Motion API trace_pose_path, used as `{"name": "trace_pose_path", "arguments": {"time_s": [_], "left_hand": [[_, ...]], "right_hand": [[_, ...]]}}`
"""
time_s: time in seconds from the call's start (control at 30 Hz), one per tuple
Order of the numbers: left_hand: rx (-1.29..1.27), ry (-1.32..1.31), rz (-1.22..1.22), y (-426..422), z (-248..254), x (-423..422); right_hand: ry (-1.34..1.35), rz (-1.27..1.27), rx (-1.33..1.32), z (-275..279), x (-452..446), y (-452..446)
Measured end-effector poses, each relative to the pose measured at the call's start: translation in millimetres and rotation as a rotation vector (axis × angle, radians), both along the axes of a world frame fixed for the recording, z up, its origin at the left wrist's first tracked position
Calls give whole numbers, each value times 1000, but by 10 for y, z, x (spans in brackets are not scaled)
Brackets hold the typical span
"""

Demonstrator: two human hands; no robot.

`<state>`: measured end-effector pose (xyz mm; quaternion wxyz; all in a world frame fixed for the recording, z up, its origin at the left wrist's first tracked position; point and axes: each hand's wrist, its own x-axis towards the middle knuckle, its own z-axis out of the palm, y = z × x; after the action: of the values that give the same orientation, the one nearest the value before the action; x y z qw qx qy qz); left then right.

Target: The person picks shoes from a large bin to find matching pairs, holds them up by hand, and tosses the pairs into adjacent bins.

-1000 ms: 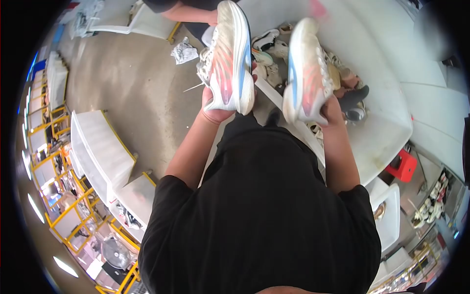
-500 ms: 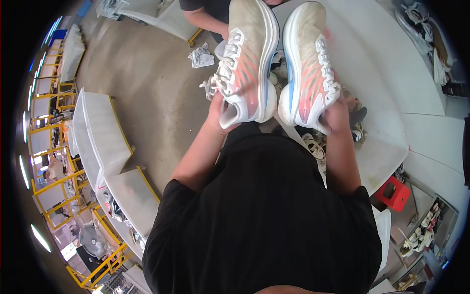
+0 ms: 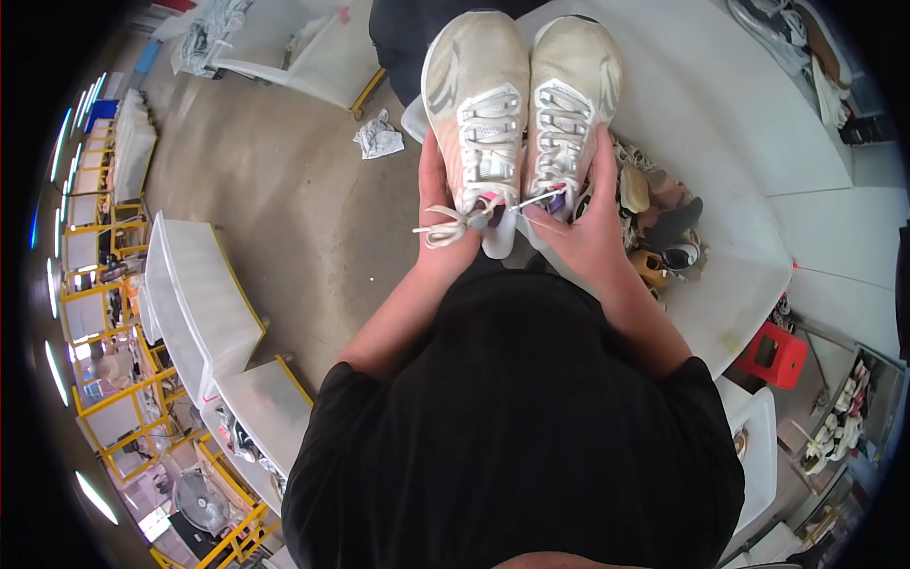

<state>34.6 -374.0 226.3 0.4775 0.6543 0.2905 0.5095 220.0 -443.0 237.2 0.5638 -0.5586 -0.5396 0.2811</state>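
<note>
A pair of pale running shoes with pinkish sides is held up side by side, toes pointing away from me. My left hand (image 3: 455, 250) is closed around the outer side and heel of the left shoe (image 3: 476, 71), whose white lace is tied in a bow that hangs over my hand. Around the right shoe (image 3: 575, 68) my right hand (image 3: 592, 232) is closed, with the thumb near the collar and fingers along the outer side. A thin white string spans the gap between the two shoe openings. The heels are partly hidden by my hands.
Beneath and right of the shoes, a big white bin (image 3: 725, 142) holds a pile of assorted shoes (image 3: 668, 213). White carts (image 3: 204, 294) stand on the left. A crumpled white piece (image 3: 379, 137) lies on the floor. A red stool (image 3: 773, 356) is at right. Another person's dark clothing (image 3: 417, 38) shows ahead.
The shoes have turned from showing their sides and soles to showing their tops and laces. They have come together. The other person's arm has left view.
</note>
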Motion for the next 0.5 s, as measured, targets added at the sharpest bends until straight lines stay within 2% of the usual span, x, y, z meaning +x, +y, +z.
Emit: {"name": "trace_pose_path", "arguments": {"time_s": [0.23,0.37,0.43,0.5], "left_hand": [[84,-1,-87,-47,91,51],[-3,-22,-100,-31,-45,-23],[-45,-55,-93,4,-48,-50],[7,92,-50,8,-69,-58]], "right_hand": [[16,6,35,-168,51,68],[167,104,62,-302,34,135],[103,55,31,-368,34,182],[62,28,30,-444,46,246]]}}
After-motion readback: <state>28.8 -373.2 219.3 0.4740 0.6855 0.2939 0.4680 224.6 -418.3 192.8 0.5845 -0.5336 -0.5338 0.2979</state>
